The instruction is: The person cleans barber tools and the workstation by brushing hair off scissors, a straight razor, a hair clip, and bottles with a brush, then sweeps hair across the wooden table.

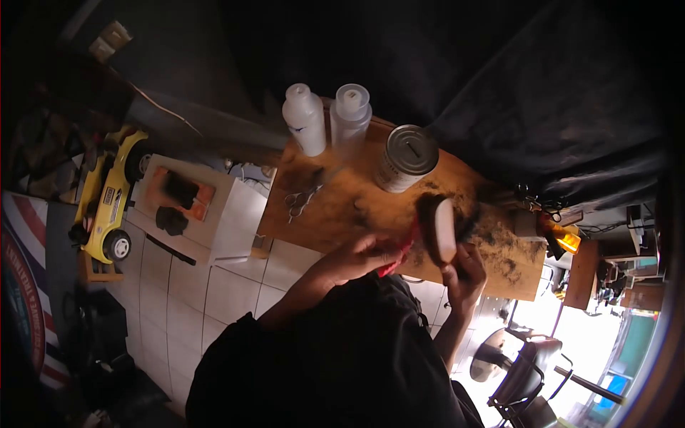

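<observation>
My right hand [467, 274] is closed on a brush with a pale back [444, 230] and dark bristles, held over the wooden table [335, 228]. To its left, my left hand [362, 258] grips a small red object [396, 262], whose shape is partly hidden by the fingers. Dark hair clippings [499, 242] lie scattered over the tabletop. Beyond the brush stands a metal can [408, 160] with a slot in its lid. Scissors [301, 200] rest on the table's left part.
Two white plastic bottles, one open-necked [305, 121] and one capped [351, 118], stand at the table's back edge. A white cabinet [239, 214] and a yellow toy car [107, 200] are at the left. A barber chair [524, 371] stands at the lower right.
</observation>
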{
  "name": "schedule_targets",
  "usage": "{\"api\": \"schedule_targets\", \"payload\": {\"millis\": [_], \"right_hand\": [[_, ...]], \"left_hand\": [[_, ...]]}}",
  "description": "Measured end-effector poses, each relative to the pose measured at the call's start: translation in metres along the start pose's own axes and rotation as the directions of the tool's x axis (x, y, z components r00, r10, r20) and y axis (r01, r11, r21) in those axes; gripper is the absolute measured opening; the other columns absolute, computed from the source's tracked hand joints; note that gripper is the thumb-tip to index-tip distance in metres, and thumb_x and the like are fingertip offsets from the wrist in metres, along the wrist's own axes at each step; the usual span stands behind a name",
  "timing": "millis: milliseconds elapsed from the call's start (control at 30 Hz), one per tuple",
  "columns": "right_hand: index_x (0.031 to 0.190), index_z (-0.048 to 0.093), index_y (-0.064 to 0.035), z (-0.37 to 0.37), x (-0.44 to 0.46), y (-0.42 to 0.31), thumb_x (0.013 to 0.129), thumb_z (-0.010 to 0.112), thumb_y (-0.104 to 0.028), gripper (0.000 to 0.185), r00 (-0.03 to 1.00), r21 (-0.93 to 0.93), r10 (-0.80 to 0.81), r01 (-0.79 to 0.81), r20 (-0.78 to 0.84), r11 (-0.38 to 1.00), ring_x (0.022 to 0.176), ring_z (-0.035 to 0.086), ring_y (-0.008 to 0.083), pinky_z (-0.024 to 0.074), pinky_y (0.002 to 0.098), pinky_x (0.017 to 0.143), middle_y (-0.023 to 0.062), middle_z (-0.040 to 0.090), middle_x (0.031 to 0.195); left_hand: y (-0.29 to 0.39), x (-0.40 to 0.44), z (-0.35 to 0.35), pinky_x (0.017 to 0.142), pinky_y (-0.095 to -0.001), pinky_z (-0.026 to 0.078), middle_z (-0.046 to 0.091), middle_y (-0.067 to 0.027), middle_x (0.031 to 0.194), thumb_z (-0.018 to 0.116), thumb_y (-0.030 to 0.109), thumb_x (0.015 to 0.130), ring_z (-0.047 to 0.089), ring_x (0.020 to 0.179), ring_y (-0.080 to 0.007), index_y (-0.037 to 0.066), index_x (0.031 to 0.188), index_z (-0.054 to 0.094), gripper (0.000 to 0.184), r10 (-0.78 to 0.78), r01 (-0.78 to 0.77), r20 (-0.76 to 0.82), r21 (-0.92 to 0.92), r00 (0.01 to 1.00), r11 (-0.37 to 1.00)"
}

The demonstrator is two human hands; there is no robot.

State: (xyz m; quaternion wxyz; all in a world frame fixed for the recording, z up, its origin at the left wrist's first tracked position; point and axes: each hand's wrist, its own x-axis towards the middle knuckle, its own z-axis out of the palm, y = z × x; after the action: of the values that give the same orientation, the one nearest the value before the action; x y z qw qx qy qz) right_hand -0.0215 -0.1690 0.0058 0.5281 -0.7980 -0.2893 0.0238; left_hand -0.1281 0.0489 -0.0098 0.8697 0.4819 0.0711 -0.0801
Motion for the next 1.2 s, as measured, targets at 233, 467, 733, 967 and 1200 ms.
{"api": "schedule_targets", "payload": {"millis": [233, 467, 733, 967, 1200], "right_hand": [[0.104, 0.072, -0.0007, 0.044, -0.012, -0.012, 0.066, 0.086, -0.035, 0.053, 0.944, 0.080, -0.075, 0.052, 0.322, 0.995, 0.074, 0.064, 0.0204, 0.0504, 0.0322, 0.067, 0.0085, 0.063, 0.089], [0.113, 0.069, -0.0003, 0.040, -0.031, -0.001, 0.074, 0.078, -0.006, 0.041, 0.947, -0.027, 0.281, -0.289, -0.158, 0.957, 0.074, 0.058, 0.0153, 0.0471, 0.0287, 0.066, 0.0069, 0.060, 0.085], [0.110, 0.070, 0.0013, 0.045, -0.034, -0.014, 0.068, 0.086, -0.022, 0.051, 0.985, 0.061, 0.170, -0.171, 0.031, 0.983, 0.084, 0.064, 0.0181, 0.0511, 0.0301, 0.074, 0.0092, 0.066, 0.095], [0.111, 0.070, 0.0001, 0.011, -0.032, -0.010, 0.075, 0.083, -0.022, 0.044, 0.987, 0.058, 0.159, -0.159, -0.002, 0.986, 0.074, 0.060, 0.0146, 0.0485, 0.0286, 0.067, 0.0064, 0.063, 0.089], [0.105, 0.073, -0.0032, -0.015, -0.035, 0.007, 0.068, 0.086, -0.020, 0.043, 0.999, 0.045, 0.023, -0.025, 0.043, 0.999, 0.079, 0.065, 0.0204, 0.0511, 0.0316, 0.069, 0.0089, 0.064, 0.090]], "left_hand": [[-0.023, -0.023, -0.032, 0.075, -0.0263, 0.050, 0.062, -0.0034, 0.095, 0.058, 0.004, 0.094, 0.060, 0.085, -0.0117, -0.002, 0.119, 0.059, 0.025, 0.019, -0.048, -0.137, -0.218, 0.990, 0.975], [-0.003, -0.038, -0.034, 0.073, -0.0256, 0.050, 0.066, -0.0077, 0.104, 0.059, 0.011, 0.096, 0.060, 0.081, -0.0111, -0.001, 0.128, 0.056, 0.034, -0.007, 0.008, 0.064, -0.014, 0.998, 1.000], [-0.008, -0.030, -0.033, 0.071, -0.0242, 0.046, 0.063, -0.0032, 0.098, 0.059, 0.014, 0.096, 0.054, 0.074, -0.0091, -0.002, 0.127, 0.056, 0.035, -0.014, 0.023, 0.139, -0.063, 0.990, 0.998], [-0.010, -0.017, -0.010, 0.071, -0.0226, 0.044, 0.056, -0.0017, 0.100, 0.053, 0.017, 0.099, 0.051, 0.081, -0.0080, 0.000, 0.128, 0.053, 0.033, -0.104, 0.098, -0.018, -0.224, 0.994, 0.970], [-0.021, 0.023, 0.030, 0.055, -0.0204, 0.032, 0.044, 0.0024, 0.071, 0.049, 0.039, 0.101, 0.036, 0.058, -0.0065, 0.003, 0.115, 0.055, 0.039, -0.173, 0.154, -0.059, -0.237, 0.983, 0.959]]}}
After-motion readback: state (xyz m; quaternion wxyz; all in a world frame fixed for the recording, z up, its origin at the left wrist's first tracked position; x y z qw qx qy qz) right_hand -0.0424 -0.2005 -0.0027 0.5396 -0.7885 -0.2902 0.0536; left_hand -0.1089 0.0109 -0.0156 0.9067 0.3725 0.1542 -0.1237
